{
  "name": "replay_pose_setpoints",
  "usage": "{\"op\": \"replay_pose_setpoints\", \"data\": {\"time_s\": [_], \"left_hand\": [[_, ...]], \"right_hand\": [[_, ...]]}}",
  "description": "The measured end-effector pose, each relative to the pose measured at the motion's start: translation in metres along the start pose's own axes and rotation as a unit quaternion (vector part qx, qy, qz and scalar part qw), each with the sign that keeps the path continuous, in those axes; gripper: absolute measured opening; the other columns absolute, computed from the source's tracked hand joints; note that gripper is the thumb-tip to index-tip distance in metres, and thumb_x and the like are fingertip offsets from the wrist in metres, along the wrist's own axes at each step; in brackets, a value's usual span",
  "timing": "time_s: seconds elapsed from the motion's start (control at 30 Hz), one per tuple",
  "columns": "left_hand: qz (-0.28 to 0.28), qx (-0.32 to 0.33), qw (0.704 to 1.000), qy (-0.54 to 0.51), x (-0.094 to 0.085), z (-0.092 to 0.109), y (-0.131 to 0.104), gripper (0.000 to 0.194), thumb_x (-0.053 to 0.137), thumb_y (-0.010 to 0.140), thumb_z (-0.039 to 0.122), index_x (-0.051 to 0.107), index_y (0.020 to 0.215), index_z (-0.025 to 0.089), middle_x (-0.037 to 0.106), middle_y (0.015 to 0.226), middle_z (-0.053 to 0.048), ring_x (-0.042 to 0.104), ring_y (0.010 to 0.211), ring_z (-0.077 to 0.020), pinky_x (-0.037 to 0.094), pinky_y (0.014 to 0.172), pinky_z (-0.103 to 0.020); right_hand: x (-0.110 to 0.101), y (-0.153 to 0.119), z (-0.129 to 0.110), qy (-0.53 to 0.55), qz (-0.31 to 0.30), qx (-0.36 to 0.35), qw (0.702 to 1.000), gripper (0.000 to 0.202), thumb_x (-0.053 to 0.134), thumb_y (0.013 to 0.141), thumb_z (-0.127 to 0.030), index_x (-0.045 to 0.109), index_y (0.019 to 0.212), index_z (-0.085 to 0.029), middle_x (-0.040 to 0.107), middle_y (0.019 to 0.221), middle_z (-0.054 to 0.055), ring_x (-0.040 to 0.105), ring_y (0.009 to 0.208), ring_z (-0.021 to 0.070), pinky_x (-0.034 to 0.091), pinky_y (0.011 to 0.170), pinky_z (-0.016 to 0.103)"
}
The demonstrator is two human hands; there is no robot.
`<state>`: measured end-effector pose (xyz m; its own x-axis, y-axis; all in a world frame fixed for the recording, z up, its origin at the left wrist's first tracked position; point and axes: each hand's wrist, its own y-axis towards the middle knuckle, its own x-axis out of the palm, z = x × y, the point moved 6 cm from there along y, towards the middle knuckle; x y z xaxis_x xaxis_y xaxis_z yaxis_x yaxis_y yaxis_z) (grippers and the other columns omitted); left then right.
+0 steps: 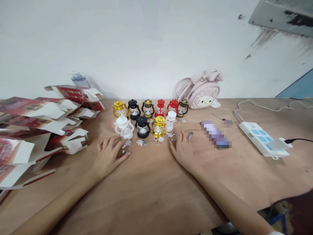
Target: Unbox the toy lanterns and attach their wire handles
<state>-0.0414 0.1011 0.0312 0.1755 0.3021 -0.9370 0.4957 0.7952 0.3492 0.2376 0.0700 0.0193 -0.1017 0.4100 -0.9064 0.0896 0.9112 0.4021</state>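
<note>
Several miniature lanterns stand upright in two rows: a white lantern (pixel 124 128), a black lantern (pixel 142 127), a gold lantern (pixel 159 126) and another white lantern (pixel 170 121) in front, with gold, black, bronze and red ones behind, such as a red lantern (pixel 160 107). Small white cut-out cards and bent wire pieces (pixel 146 142) lie before them. My left hand (pixel 111 151) rests on the table with fingers spread, beside the wire piece (pixel 126 150) at the left. My right hand (pixel 182 148) lies with fingers apart by the wire piece (pixel 172 137) at the right. Neither holds anything visible.
Opened red-and-white boxes (pixel 49 111) are heaped at the left, a bottle (pixel 80 80) behind them. A pink bag (pixel 202 93) leans on the wall. To the right lie a small clear tube (pixel 190 135), a screwdriver (pixel 223 118), a blurred-out object (pixel 215 134) and a power strip (pixel 262 138).
</note>
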Motion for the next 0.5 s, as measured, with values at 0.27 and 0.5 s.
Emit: {"op": "replay_pose_setpoints", "data": {"time_s": [0.27,0.5], "left_hand": [[0.035,0.004,0.999,0.039,0.010,0.000,0.012,0.038,0.044,0.091,0.046,0.063,0.108,0.017,0.058,0.104,-0.016,0.050,0.094,-0.0339,0.039,0.071,-0.041],[0.127,0.076,0.988,0.048,-0.007,0.019,0.007,0.028,0.046,0.092,0.036,0.063,0.102,0.016,0.061,0.098,-0.013,0.050,0.086,-0.0285,0.032,0.067,-0.035]], "right_hand": [[0.007,0.012,0.008,0.008,0.005,0.013,1.000,0.039,0.047,0.091,-0.030,0.047,0.120,-0.004,0.043,0.137,0.029,0.059,0.110,0.0356,0.052,0.081,0.045],[0.006,0.013,0.009,0.022,0.010,0.008,1.000,0.043,0.045,0.091,-0.032,0.044,0.123,-0.005,0.044,0.135,0.029,0.058,0.110,0.0356,0.051,0.081,0.046]]}}
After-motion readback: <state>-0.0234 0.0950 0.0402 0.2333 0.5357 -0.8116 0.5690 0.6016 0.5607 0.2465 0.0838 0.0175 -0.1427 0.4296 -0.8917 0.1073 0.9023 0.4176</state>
